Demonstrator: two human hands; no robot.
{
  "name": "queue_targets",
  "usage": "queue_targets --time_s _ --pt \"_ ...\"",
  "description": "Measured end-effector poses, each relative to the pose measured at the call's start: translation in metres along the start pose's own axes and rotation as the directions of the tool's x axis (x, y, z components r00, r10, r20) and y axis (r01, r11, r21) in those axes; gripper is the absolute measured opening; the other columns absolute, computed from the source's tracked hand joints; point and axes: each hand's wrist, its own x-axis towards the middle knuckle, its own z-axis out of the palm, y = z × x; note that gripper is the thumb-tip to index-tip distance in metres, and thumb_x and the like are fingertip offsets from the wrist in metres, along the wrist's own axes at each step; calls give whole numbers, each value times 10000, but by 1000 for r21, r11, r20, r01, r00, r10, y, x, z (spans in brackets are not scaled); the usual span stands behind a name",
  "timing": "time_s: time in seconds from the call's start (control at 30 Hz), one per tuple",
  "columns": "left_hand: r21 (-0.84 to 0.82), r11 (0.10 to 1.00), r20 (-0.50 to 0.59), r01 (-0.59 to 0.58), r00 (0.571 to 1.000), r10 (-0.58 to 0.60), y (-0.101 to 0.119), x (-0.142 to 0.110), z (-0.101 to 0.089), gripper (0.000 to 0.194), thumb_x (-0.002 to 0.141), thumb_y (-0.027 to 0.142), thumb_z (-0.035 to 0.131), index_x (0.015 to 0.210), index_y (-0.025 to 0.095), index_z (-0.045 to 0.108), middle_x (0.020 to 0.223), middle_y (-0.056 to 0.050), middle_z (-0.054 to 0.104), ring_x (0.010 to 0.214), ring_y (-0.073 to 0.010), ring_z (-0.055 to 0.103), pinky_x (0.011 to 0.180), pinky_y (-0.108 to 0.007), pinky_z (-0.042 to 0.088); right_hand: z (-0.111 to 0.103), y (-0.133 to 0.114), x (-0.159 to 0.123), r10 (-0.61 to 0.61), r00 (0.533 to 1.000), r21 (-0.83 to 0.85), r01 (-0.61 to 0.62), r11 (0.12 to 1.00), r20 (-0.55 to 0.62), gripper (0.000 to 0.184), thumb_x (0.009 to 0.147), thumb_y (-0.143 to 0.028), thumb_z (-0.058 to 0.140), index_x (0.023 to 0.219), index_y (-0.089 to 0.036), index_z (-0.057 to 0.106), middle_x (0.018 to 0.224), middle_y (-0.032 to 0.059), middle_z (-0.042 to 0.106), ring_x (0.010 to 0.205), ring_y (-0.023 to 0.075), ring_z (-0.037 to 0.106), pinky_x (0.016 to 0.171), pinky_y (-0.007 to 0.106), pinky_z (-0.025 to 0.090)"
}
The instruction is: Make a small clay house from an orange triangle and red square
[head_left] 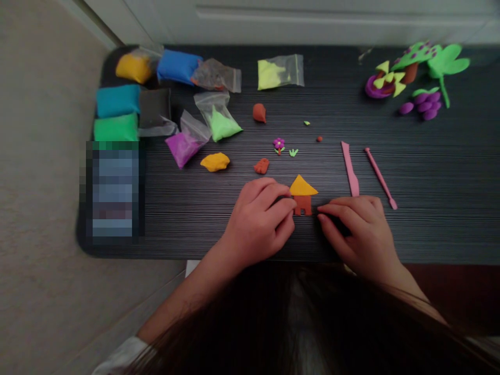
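Note:
A small clay house [302, 197] lies flat on the dark table [429, 208]: an orange-brown body under a yellow triangular roof. My left hand [260, 221] rests curled on the table, its fingertips touching the house's left side. From the right, my right hand [355, 226] lies with fingers bent and pressed together, tips just beside the house's lower right corner. Neither hand visibly holds anything. Dark hair hangs over my forearms at the bottom of the view.
Bags of coloured clay [133, 99] crowd the table's left end beside a blurred phone [113, 190]. Loose clay lumps [214, 162], a tiny purple flower [278, 144], two pink modelling tools [350, 169] and finished clay figures [417, 75] lie around. A white wall runs behind.

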Motion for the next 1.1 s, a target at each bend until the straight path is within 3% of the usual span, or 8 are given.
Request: queue_targets --time_s 0.23,0.37,0.53,0.63,0.77,1.1 --pt "143 967 65 209 973 -220 20 -7 5 168 793 315 530 832 172 609 892 -61 601 928 -237 473 824 -422 382 0 -1 0 15 999 18 -14 1000 -44 122 777 -203 575 896 -203 602 867 42 642 813 176 563 772 363 376" --pt "169 948 76 269 955 -285 27 -6 8 173 812 312 504 851 173 600 910 -64 597 936 -241 468 824 -426 370 -6 0 10 8 999 43 -6 999 -31 187 792 -185 546 971 -208 596 926 55 641 882 197 560 791 376 387" --pt "168 948 73 272 955 -287 27 -3 9 147 812 290 507 841 177 597 921 -66 593 932 -237 464 814 -419 373 -15 7 39 -91 992 69 85 994 92 284 825 -155 453 1086 -207 553 1103 55 621 1040 206 542 878 399 369" --pt "154 950 55 272 958 -283 25 -5 8 137 811 273 508 845 174 597 922 -65 593 939 -233 462 824 -415 378 -12 11 56 -186 963 84 173 981 194 352 819 -119 431 1148 -210 517 1190 44 585 1107 200 506 928 416 332" --pt "138 952 45 272 959 -281 20 -8 6 138 815 252 503 869 175 605 951 -63 594 961 -228 461 850 -416 375 -4 14 67 -292 915 133 264 955 279 369 812 -105 435 1165 -192 502 1161 52 596 1118 196 487 944 406 318" --pt "86 954 45 287 956 -291 18 -9 3 208 812 313 512 940 183 612 974 -63 591 979 -235 457 860 -423 361 -11 18 62 -240 911 129 208 970 335 285 828 -158 452 1092 -178 557 1044 67 621 1006 204 523 914 400 373"
